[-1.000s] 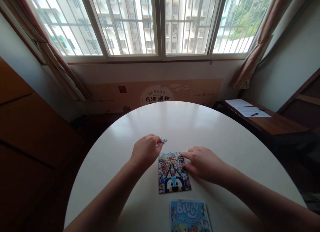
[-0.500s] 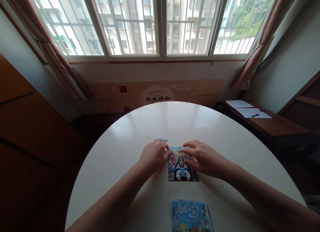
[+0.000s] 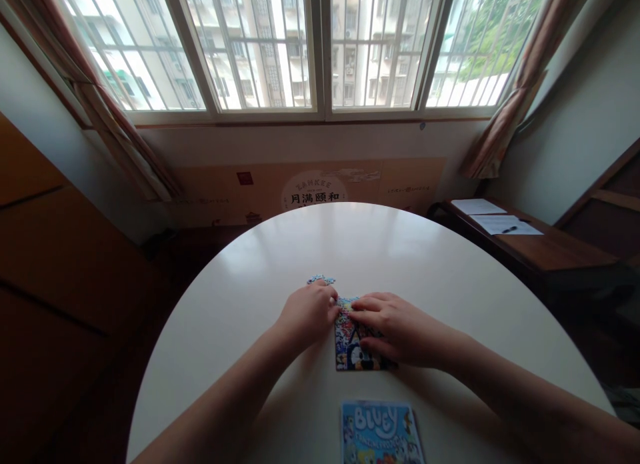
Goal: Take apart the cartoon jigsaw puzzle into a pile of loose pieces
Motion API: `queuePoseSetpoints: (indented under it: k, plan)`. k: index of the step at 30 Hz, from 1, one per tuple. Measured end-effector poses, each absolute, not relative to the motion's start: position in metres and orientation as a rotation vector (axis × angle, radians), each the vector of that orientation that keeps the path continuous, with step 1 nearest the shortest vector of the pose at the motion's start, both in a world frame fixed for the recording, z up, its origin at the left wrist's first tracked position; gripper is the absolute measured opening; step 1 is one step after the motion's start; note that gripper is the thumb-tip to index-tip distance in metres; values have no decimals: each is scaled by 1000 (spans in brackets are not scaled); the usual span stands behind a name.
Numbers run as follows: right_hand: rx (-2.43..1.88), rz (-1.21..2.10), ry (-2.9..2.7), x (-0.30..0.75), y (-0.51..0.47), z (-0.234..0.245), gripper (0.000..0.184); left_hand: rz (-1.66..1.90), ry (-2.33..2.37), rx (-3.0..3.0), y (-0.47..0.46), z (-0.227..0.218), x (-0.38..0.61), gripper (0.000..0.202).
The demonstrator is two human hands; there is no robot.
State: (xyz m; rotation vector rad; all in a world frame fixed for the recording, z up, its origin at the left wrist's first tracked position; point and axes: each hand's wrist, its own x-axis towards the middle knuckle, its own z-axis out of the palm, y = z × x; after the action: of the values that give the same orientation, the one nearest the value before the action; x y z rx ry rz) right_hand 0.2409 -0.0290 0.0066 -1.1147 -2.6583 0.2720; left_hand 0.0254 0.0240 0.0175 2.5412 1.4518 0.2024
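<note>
A small jigsaw puzzle [image 3: 346, 344] with a blue cartoon dog's face lies on the white round table, partly covered by my right hand. My right hand [image 3: 395, 325] rests over its right side, palm down, fingers stretched out and slightly spread. At the puzzle's upper left edge is my left hand [image 3: 307, 312], its fingers curled and the thumb close to the index finger. Whatever those fingertips hold is too small to make out. Just beyond the left hand sits a little heap of loose puzzle pieces [image 3: 320, 279], mostly light blue.
Nearer to me on the table [image 3: 225, 391] lies a blue picture card [image 3: 381, 434] lettered "BLUEY". A brown side desk [image 3: 570, 247] on the right bears paper sheets [image 3: 505, 225] and a pen. Barred windows and a printed cardboard panel [image 3: 415, 177] are behind the table.
My right hand has moved down and left, now covering more of the dog's face. The puzzle sits slightly nearer to me. My left hand has barely moved.
</note>
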Motion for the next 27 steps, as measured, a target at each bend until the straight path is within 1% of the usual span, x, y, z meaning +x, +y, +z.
queuePoseSetpoints:
  k: [4, 9, 13, 19, 27]
  plan:
    - [-1097, 288, -2652, 240, -30, 7, 42, 221, 1442, 2516, 26, 17, 24, 17]
    - [-1073, 297, -2665, 240, -31, 8, 46, 214, 1441, 2462, 28, 16, 24, 13]
    - [-1084, 331, -2655, 240, -31, 8, 45, 200, 1438, 2452, 28, 15, 23, 12]
    - [-1082, 360, -2632, 240, -31, 8, 44, 225, 1433, 2483, 25, 17, 26, 17]
    - [-1096, 376, -2625, 239, -32, 10, 44, 213, 1396, 2488, 26, 17, 25, 12]
